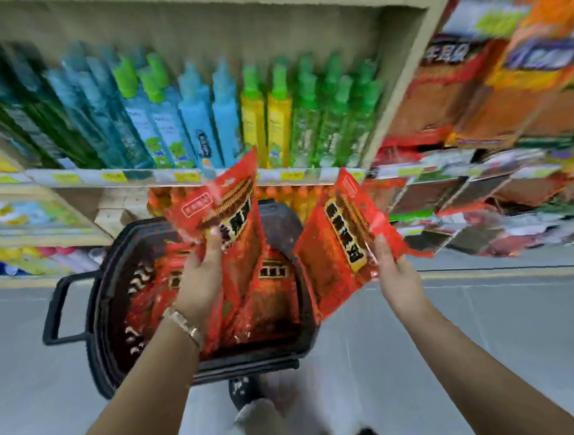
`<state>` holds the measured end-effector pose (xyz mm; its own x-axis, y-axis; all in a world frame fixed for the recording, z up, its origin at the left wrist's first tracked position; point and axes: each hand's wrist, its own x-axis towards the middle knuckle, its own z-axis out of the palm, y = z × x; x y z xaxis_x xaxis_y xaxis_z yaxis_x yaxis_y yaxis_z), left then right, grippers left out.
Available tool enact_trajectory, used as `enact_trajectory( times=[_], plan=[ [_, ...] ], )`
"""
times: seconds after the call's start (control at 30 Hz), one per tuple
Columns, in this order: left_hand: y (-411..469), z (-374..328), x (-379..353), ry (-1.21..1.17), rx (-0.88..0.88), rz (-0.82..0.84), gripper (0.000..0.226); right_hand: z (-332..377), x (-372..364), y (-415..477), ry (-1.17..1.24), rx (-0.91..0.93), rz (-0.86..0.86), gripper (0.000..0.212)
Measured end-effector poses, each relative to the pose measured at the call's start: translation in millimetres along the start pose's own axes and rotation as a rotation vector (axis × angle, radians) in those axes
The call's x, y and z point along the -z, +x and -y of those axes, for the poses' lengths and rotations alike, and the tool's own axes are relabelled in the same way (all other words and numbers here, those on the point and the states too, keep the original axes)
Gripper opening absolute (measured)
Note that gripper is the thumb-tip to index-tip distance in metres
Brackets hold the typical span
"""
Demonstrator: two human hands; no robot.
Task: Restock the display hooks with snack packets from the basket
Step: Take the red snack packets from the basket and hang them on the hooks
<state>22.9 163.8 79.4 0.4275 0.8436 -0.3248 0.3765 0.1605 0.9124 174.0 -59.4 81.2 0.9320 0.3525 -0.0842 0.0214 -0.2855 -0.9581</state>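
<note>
Left hand [197,279] and right hand [396,270] grip packets [224,201] upright.

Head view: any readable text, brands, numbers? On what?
Nothing reads clearly; the frame is motion-blurred.
Left packet, in the left hand: dark characters and a boxed stamp, unreadable.
Right packet, in the right hand: dark characters on a gold strip, unreadable.
Yellow price tags: blurred.
Bottles: labels blurred.
Hanging packets at right: pale characters, blurred.

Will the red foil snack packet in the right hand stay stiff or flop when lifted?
Probably floppy: the red foil snack packet, pinched by the right hand at one edge, looks creased. Likely light, since a pinch alone carries it. Its glossy film may slip.
</note>
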Motion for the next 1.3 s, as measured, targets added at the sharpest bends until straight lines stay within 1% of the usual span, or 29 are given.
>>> enact_trajectory(
  times=[0.03,0.1,0.13,0.2,0.3,0.33,0.4,0.43,0.5,0.57,0.63,0.73,0.83,0.9,0.97,1.1,1.23,1.3],
  plan=[
    [-13,-14,-20,0.02,-0.056,0.009,0.083,3,28,-2,0.007,0.029,-0.025,0.016],
    [-38,-42,-61,0.083,-0.185,0.032,0.063,11,81,-7,-0.019,0.122,-0.066,0.022],
    [-52,-57,-82,0.117,-0.259,0.066,0.053,14,107,-8,-0.051,0.168,-0.104,0.022],
    [-78,-82,-123,0.13,-0.389,0.131,0.041,17,159,-10,-0.112,0.229,-0.19,0.016],
    [-111,-115,-175,0.111,-0.542,0.233,0.032,26,229,-5,-0.2,0.326,-0.267,0.015],
    [-120,-127,-192,0.091,-0.568,0.281,0.029,31,250,-2,-0.228,0.352,-0.287,0.017],
    [-134,-150,-220,0.006,-0.564,0.395,0.019,40,289,7,-0.259,0.397,-0.353,0.019],
    [-138,-162,-232,-0.03,-0.565,0.429,0.015,45,308,13,-0.253,0.408,-0.395,0.017],
    [-144,-189,-255,-0.07,-0.597,0.477,0.015,58,344,29,-0.212,0.421,-0.486,0.01],
    [-149,-216,-277,-0.093,-0.628,0.481,0.012,71,375,50,-0.176,0.429,-0.547,0.011],
    [-150,-243,-299,-0.124,-0.679,0.434,0.009,87,403,74,-0.165,0.467,-0.585,0.015],
    [-145,-284,-332,-0.174,-0.72,0.318,0.013,119,433,113,-0.143,0.52,-0.629,0.023],
    [-135,-326,-359,-0.175,-0.799,0.232,0.019,155,455,151,-0.085,0.561,-0.659,0.017],
    [-127,-353,-376,-0.158,-0.872,0.202,0.022,179,467,175,-0.028,0.588,-0.659,0.016],
    [-118,-376,-390,-0.171,-0.918,0.225,0.024,198,477,198,0.004,0.608,-0.645,0.016],
    [-102,-410,-415,-0.246,-0.873,0.337,0.021,230,490,250,0.059,0.657,-0.657,0.011],
    [-89,-433,-434,-0.293,-0.85,0.328,0.012,258,496,298,0.128,0.652,-0.595,0.016],
    [-84,-443,-443,-0.319,-0.835,0.312,0.013,271,498,319,0.191,0.649,-0.532,0.013]
  ],
)
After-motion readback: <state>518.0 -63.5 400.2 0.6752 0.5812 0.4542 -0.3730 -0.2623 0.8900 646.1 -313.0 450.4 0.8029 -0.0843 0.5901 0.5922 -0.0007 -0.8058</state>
